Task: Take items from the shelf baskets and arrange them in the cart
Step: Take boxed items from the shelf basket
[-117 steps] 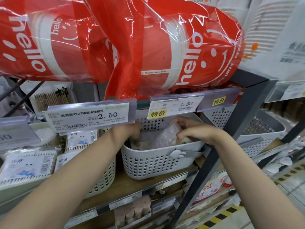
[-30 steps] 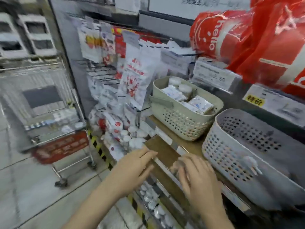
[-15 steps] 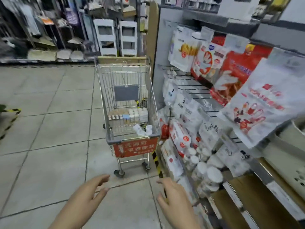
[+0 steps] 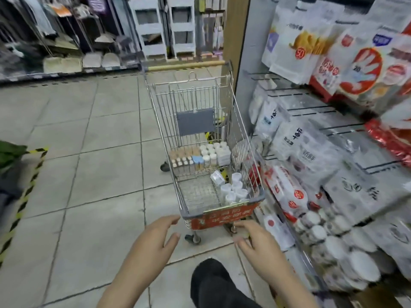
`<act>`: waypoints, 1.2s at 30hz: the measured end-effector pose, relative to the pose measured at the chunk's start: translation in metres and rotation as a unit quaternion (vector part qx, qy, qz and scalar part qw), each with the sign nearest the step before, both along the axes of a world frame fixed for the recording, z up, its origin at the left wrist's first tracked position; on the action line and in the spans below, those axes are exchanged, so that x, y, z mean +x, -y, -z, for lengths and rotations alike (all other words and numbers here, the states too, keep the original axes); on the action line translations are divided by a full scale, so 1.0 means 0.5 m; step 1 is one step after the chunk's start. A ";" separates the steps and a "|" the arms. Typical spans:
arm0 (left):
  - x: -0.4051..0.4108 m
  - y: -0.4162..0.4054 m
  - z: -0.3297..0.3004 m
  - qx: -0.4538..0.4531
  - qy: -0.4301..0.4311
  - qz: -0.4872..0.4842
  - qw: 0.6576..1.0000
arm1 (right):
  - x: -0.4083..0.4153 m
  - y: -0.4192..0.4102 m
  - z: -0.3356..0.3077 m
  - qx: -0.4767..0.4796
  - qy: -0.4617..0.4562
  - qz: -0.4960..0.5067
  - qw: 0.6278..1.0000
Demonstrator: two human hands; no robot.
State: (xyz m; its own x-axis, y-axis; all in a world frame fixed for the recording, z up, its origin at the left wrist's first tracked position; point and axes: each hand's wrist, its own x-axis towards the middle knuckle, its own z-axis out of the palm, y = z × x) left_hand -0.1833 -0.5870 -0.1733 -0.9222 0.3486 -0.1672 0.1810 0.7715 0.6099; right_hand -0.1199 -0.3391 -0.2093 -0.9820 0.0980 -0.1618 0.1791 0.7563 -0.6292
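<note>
A small wire cart (image 4: 163,121) with a red sign on its near end stands on the tiled floor, close against the shelving on the right. At its far end stand tidy rows of small bottles and jars (image 4: 200,156). Several white tubs and a clear packet (image 4: 233,190) lie in its near right corner. My left hand (image 4: 155,238) hovers just short of the cart's near left corner, fingers spread and empty. My right hand (image 4: 258,245) is palm down below the red sign, fingers loosely spread, with nothing visible in it. No shelf basket is in view.
Hanging packs of gloves and bags (image 4: 311,138) and stacked white jars (image 4: 333,245) crowd the shelving on the right. A dark trouser knee (image 4: 213,283) shows at the bottom. Yellow-black tape (image 4: 24,196) marks the floor at left. Racks (image 4: 155,27) stand across the aisle.
The view has swung away from the shelf baskets toward the cart. Both hands have left the white basket and moved up close to the cart's near end.
</note>
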 end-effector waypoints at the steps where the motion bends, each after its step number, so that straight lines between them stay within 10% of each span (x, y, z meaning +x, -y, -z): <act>1: -0.033 -0.010 0.004 -0.002 0.008 0.012 1.000 | -0.031 -0.009 0.010 -0.004 0.009 0.012 1.000; 18: -0.646 -0.058 0.062 -0.094 0.082 0.136 0.983 | -0.539 -0.029 0.100 -0.094 0.080 0.166 0.978; 36: -1.246 -0.439 0.502 -0.157 0.205 0.326 0.909 | -0.984 -0.119 0.490 -0.343 0.186 0.570 0.723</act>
State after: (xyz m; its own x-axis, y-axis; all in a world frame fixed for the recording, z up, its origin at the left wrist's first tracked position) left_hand -0.8064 -0.3674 -0.4245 -0.3750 0.6737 -0.6368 0.4690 0.7304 0.4965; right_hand -0.6119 -0.2798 -0.4542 -0.2021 0.5813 -0.7882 0.6931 -0.4837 -0.5345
